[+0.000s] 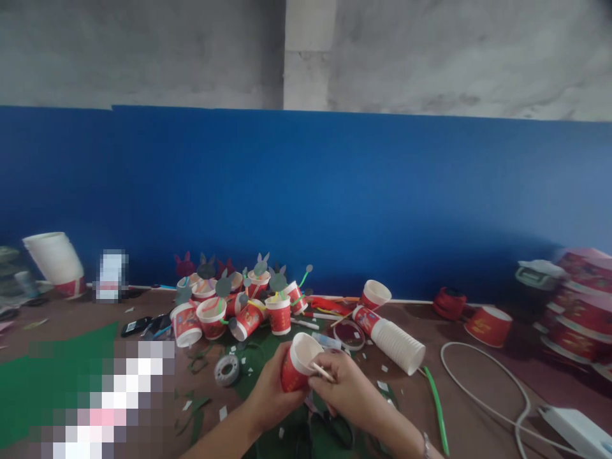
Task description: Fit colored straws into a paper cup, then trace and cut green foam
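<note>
My left hand (274,389) is wrapped round a red and white paper cup (295,368), its open mouth tilted up and to the right. My right hand (345,384) pinches a thin pale stick (324,371) whose tip is at the cup's rim. I cannot tell whether the stick touches the cup. Black-handled scissors (340,431) lie on the table beneath my hands, partly covered by them. To the left of the cup is a roll of tape (226,370).
Several decorated paper cups (278,315) with animal-head cutouts stand and lie behind my hands. A stack of cups (399,347) lies to the right, near a green strip (437,408). A white cable (488,352) runs to a power strip (576,428). Green sheet (52,376) lies left.
</note>
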Demonstrator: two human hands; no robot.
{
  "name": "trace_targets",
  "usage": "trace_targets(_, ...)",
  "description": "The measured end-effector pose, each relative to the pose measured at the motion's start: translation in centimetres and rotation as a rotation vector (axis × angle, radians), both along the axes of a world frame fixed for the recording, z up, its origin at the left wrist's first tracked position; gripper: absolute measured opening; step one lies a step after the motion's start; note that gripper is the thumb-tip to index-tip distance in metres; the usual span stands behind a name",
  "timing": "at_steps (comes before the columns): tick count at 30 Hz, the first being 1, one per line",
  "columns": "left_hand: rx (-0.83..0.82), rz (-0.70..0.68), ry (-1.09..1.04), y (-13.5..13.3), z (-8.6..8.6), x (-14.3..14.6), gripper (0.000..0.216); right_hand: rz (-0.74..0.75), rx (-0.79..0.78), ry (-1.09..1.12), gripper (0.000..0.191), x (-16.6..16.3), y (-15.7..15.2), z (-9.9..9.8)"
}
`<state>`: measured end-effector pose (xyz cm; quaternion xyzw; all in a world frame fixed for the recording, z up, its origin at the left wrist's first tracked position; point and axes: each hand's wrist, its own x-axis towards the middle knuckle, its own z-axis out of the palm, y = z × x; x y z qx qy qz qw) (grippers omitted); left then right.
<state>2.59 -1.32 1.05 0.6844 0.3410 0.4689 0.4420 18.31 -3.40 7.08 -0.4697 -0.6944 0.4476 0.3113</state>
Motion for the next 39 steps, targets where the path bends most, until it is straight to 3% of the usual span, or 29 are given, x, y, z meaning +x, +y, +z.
trace_targets(16,0.055,-0.017,-0.012,0.6,-0.9,0.3,0.051,-0.090,-0.048,-0.056,0.011,-0.3,0.2,-1.1)
trace_targets(27,0.000,-0.050,-0.106,0.9,-1.3,0.4,0.049,-0.049,0.029,-0.139,0.013,-0.2,0.3,-0.5)
trace_targets(33,-0.047,-0.097,-0.156,1.2,-1.8,0.2,0.053,-0.003,0.155,-0.135,0.013,0.2,0.6,-0.8)
trace_targets(39,-0.059,-0.103,-0.183,1.4,-2.0,0.0,0.058,-0.037,0.133,-0.154,0.012,-0.1,0.7,-0.9)
